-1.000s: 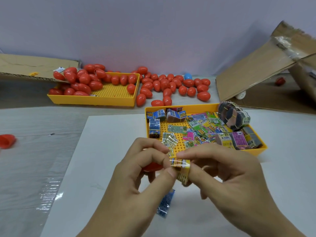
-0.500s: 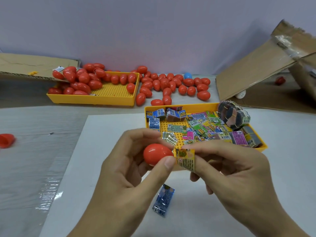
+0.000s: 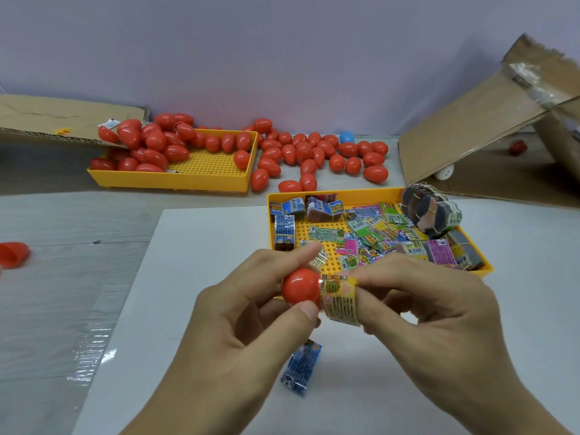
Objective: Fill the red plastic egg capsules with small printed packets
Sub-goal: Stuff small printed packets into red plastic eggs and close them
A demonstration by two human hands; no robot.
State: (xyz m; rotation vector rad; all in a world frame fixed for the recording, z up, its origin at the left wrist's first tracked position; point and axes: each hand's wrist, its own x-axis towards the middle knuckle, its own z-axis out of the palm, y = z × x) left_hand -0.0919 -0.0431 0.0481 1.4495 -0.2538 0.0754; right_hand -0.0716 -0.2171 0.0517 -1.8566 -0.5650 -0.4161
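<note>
Your left hand [image 3: 238, 334] grips the red egg [image 3: 300, 286]; your right hand [image 3: 433, 315] pinches a yellow packet [image 3: 340, 301] touching it.

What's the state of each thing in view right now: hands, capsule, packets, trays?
left hand: gripping the red capsule
red capsule: held in the air, shell looks closed
right hand: pinching the yellow packet
yellow packet: curled, touching the capsule's side, not inside
blue packet: lying loose on the white sheet
packet tray: partly filled with packets
capsule tray: holds red capsules, more spilled beside it
</note>
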